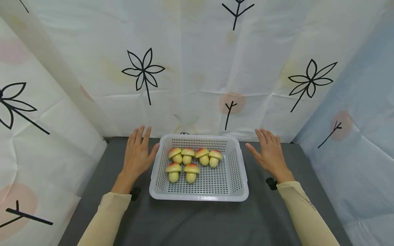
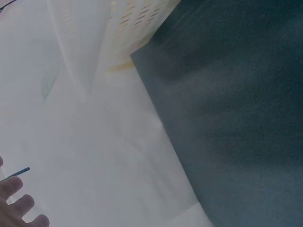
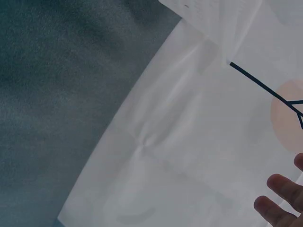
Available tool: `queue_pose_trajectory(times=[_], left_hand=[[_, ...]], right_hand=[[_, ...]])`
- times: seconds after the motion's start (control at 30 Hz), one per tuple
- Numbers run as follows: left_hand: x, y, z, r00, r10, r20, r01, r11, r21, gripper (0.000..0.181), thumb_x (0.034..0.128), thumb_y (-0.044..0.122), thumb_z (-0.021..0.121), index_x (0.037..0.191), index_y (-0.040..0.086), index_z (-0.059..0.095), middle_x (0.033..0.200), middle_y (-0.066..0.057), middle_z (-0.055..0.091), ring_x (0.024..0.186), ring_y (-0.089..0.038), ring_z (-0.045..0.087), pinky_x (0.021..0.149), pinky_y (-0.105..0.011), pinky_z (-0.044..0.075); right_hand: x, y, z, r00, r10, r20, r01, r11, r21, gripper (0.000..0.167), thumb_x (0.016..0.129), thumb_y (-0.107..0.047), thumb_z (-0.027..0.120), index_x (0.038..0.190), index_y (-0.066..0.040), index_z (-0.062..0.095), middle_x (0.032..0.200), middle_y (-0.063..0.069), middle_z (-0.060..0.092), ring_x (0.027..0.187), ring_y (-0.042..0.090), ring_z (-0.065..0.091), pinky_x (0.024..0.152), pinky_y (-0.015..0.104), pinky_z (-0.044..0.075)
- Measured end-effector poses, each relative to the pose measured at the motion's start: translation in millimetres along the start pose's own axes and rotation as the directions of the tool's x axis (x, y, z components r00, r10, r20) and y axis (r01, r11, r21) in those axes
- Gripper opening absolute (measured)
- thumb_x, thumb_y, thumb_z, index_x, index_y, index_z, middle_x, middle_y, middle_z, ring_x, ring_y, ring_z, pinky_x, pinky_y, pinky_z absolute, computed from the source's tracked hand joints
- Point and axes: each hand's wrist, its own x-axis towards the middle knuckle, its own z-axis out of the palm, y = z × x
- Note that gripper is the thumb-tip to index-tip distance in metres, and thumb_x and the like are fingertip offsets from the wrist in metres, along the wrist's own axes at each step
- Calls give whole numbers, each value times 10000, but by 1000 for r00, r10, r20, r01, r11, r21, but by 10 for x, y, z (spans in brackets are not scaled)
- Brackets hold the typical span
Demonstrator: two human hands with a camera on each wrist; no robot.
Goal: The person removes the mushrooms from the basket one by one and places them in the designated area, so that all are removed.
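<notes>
A white perforated plastic basket (image 1: 198, 197) stands on the dark grey table, between the two hands. Inside it, toward the left and back, sit several toy mushrooms (image 1: 191, 172) with yellow stems and red-yellow caps. My left hand (image 1: 137, 155) is held beside the basket's left wall, fingers straight and thumb spread toward the rim; whether the thumb touches it I cannot tell. To the right of the basket, my right hand (image 1: 270, 153) is spread with straight fingers, apart from the rim. Neither hand holds anything. Only some fingertips show in each wrist view.
Dark grey cloth covers the table (image 1: 197, 225). White curtains (image 1: 197, 68) printed with black leaf and twig drawings rise behind the table and along both sides. A dark wrist strap piece (image 1: 135, 193) sits at the left wrist, another (image 1: 272, 183) at the right.
</notes>
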Motion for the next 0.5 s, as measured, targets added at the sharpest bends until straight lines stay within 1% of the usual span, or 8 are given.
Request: queue_pose_trajectory(times=[0.07, 0.13, 0.23, 0.33, 0.4, 0.5], left_hand=[[-29, 2, 16, 1000, -9, -8, 9, 999, -31, 710, 1000, 341, 627, 1566, 15, 349, 1573, -279, 318, 1437, -505, 268, 1135, -646, 210], [-63, 0, 29, 1000, -31, -6, 30, 996, -78, 706, 997, 331, 632, 1567, 23, 350, 1569, -275, 325, 1426, -505, 287, 1120, -654, 233], [-130, -4, 52, 995, -92, 23, 95, 981, -170, 707, 1000, 335, 631, 1579, 59, 337, 1569, -265, 327, 1408, -506, 315, 1060, -694, 294], [-211, -15, 80, 985, -152, 76, 167, 949, -266, 721, 1004, 350, 622, 1599, 96, 305, 1567, -261, 323, 1392, -505, 338, 1005, -726, 331], [-266, -30, 113, 978, -174, 112, 202, 924, -324, 727, 1008, 349, 617, 1608, 109, 285, 1566, -261, 320, 1392, -503, 341, 1000, -732, 331], [-355, -52, 170, 969, -190, 156, 238, 884, -402, 725, 1012, 330, 615, 1612, 109, 272, 1557, -266, 330, 1374, -491, 374, 1011, -717, 337]], right_hand=[[-19, -24, 14, 1000, -6, -11, 6, 1000, 10, 736, 1011, -448, 604, 1528, 28, 384, 1522, 297, 373, 1393, 506, 311, 1138, 668, 159], [-38, -54, 23, 1000, -5, -18, 5, 1000, 24, 705, 1009, -413, 622, 1508, 38, 412, 1488, 301, 409, 1361, 509, 351, 1117, 662, 212], [-75, -110, 34, 1000, 8, -14, -7, 999, 48, 658, 1012, -377, 630, 1490, 35, 442, 1451, 298, 449, 1329, 506, 398, 1079, 666, 276], [-115, -167, 48, 999, 30, 14, -31, 996, 82, 620, 1022, -364, 620, 1487, 13, 456, 1438, 287, 470, 1319, 494, 425, 1042, 671, 329], [-139, -204, 69, 998, 47, 47, -52, 993, 105, 616, 1027, -372, 612, 1496, -5, 451, 1451, 272, 466, 1332, 480, 420, 1031, 669, 349], [-168, -266, 96, 994, 69, 87, -80, 988, 132, 618, 1028, -378, 608, 1507, -24, 442, 1479, 253, 448, 1354, 463, 404, 1024, 670, 360]])
